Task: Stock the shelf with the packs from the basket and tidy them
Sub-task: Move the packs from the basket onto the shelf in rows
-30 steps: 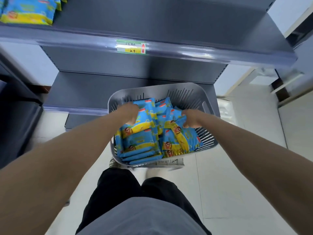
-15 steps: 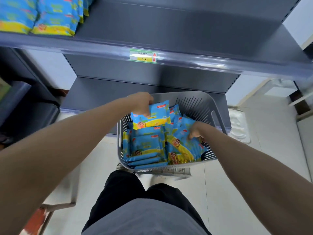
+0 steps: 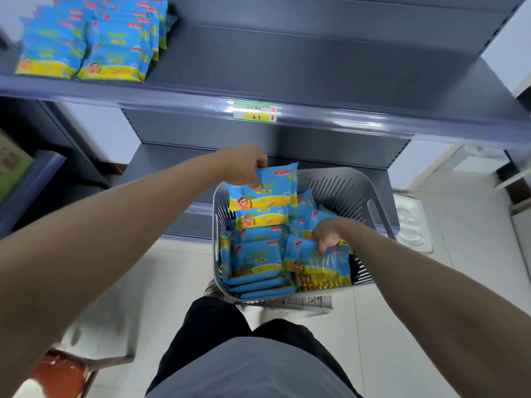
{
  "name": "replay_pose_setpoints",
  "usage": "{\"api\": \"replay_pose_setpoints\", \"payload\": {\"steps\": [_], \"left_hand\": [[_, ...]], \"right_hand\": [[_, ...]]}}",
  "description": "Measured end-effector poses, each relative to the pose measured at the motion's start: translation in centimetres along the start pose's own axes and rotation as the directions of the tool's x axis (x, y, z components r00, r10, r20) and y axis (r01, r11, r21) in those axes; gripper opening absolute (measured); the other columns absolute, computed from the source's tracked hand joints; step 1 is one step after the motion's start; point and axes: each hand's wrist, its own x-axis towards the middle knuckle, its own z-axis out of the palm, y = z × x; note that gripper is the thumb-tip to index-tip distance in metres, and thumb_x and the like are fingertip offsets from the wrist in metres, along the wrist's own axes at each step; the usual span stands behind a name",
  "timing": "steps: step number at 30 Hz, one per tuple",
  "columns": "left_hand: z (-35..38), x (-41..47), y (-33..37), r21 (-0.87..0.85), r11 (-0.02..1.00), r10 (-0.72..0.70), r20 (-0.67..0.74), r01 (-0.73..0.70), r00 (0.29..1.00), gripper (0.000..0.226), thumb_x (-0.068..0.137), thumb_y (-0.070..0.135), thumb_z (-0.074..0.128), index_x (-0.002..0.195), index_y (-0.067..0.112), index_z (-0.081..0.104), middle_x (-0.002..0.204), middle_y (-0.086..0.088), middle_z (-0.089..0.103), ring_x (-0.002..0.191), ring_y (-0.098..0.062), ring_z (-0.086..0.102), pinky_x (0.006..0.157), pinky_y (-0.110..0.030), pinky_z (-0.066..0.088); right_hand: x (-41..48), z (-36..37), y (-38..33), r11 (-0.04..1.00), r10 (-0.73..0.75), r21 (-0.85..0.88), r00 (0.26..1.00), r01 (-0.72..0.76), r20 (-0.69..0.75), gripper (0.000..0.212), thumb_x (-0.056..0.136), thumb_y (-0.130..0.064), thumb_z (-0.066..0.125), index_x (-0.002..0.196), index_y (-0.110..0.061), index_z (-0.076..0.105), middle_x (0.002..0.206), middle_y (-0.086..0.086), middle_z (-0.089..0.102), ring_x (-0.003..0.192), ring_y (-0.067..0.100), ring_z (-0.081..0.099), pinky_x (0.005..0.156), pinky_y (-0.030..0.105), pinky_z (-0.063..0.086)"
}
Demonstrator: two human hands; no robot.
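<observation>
A grey slatted basket [image 3: 353, 191] stands below the shelf, filled with several blue and yellow packs [image 3: 255, 257]. My left hand [image 3: 244, 165] grips one pack [image 3: 267, 191] by its top left corner and holds it above the basket's far left side. My right hand [image 3: 330, 234] reaches into the right part of the basket, its fingers curled over the top edge of another pack [image 3: 319, 262]. The grey shelf [image 3: 330, 76] above carries several of the same packs [image 3: 92, 38] stacked at its left end.
A price label [image 3: 255, 112] sits on the shelf's front rail. A lower shelf [image 3: 178, 165] lies behind the basket. Another dark rack [image 3: 31, 179] stands at the left. A reddish stool [image 3: 63, 369] is on the tiled floor at lower left. My legs are below the basket.
My left hand has lifted one pack out of the basket and raised it. My right hand has stayed among the packs on the right. The view has tilted up, showing more of the stocked shelf.
</observation>
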Motion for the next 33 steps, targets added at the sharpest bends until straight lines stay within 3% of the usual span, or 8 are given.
{"api": "replay_pose_setpoints", "payload": {"steps": [4,9,13,16,19,24,28,33], "left_hand": [[-2.7,-0.5,-0.3,0.024,1.0,-0.002,-0.089,0.004,0.996,0.035,0.078,0.018,0.073,0.109,0.008,0.06,0.098,-0.004,0.055,0.084,-0.018,0.048,0.065,-0.025,0.036],[-9.7,-0.9,-1.8,0.01,1.0,-0.012,-0.256,0.015,0.967,0.031,0.075,0.018,0.074,0.103,0.011,0.063,0.086,-0.003,0.053,0.079,-0.02,0.049,0.067,-0.025,0.034],[-15.8,0.1,-4.8,-0.044,0.999,-0.033,-0.368,0.018,0.929,0.031,0.075,0.012,0.074,0.103,0.008,0.064,0.087,-0.005,0.058,0.08,-0.022,0.051,0.069,-0.028,0.039],[-20.1,2.3,-7.9,-0.031,0.998,-0.056,-0.393,0.048,0.918,0.032,0.075,0.013,0.075,0.104,0.007,0.064,0.091,-0.006,0.059,0.082,-0.022,0.052,0.072,-0.027,0.039],[-23.7,5.4,-11.8,-0.05,0.997,-0.073,-0.399,0.058,0.914,0.033,0.075,0.014,0.075,0.105,0.008,0.065,0.089,-0.005,0.06,0.079,-0.023,0.052,0.071,-0.027,0.04],[-27.7,11.6,-17.6,-0.081,0.996,-0.073,-0.355,0.047,0.932,0.026,0.076,0.013,0.075,0.1,0.01,0.065,0.087,-0.004,0.06,0.071,-0.021,0.052,0.068,-0.026,0.044],[-29.7,17.3,-20.9,-0.116,0.993,-0.042,-0.313,0.006,0.949,0.027,0.076,0.013,0.075,0.101,0.009,0.068,0.086,-0.006,0.062,0.077,-0.019,0.053,0.077,-0.031,0.046],[-30.8,22.9,-23.1,-0.13,0.991,0.005,-0.211,-0.034,0.978,0.025,0.075,0.013,0.076,0.098,0.009,0.069,0.086,-0.004,0.063,0.078,-0.018,0.054,0.074,-0.026,0.042]], "right_hand": [[-4.3,-6.1,1.0,1.0,-0.011,-0.002,0.988,0.011,-0.151,0.049,0.09,-0.035,0.057,0.122,0.003,0.057,0.095,0.013,0.06,0.064,0.019,0.049,0.046,0.022,0.039],[-11.9,-16.9,0.4,0.994,-0.059,-0.113,0.855,0.001,-0.514,0.03,0.091,-0.026,0.053,0.094,0.003,0.062,0.068,0.009,0.054,0.077,0.023,0.049,0.042,0.016,0.034],[-14.8,-24.9,0.1,0.996,0.029,0.079,0.617,0.053,-0.786,0.032,0.091,-0.014,0.051,0.112,0.008,0.061,0.112,0.026,0.062,0.101,0.036,0.059,0.065,0.027,0.039],[-15.2,-29.9,-0.5,0.974,0.111,0.187,0.456,0.125,-0.883,0.033,0.091,-0.013,0.05,0.115,0.008,0.058,0.118,0.025,0.059,0.108,0.039,0.056,0.082,0.04,0.046],[-13.9,-34.5,-1.6,0.936,0.165,0.265,0.379,0.23,-0.91,0.033,0.089,-0.013,0.052,0.116,0.006,0.056,0.118,0.021,0.058,0.109,0.037,0.055,0.086,0.041,0.047],[-9.6,-41.2,-3.8,0.876,0.237,0.357,0.356,0.323,-0.904,0.027,0.089,-0.015,0.053,0.112,-0.004,0.057,0.113,0.015,0.061,0.102,0.033,0.059,0.079,0.036,0.049],[-6.4,-45.0,-4.2,0.85,0.295,0.414,0.355,0.325,-0.887,0.025,0.088,-0.015,0.056,0.112,-0.01,0.058,0.112,0.011,0.062,0.098,0.03,0.059,0.075,0.033,0.047],[-3.7,-47.1,-4.0,0.865,0.301,0.439,0.447,0.243,-0.842,0.031,0.083,-0.009,0.062,0.114,-0.013,0.061,0.111,0.009,0.063,0.085,0.021,0.052,0.071,0.026,0.042]]}}
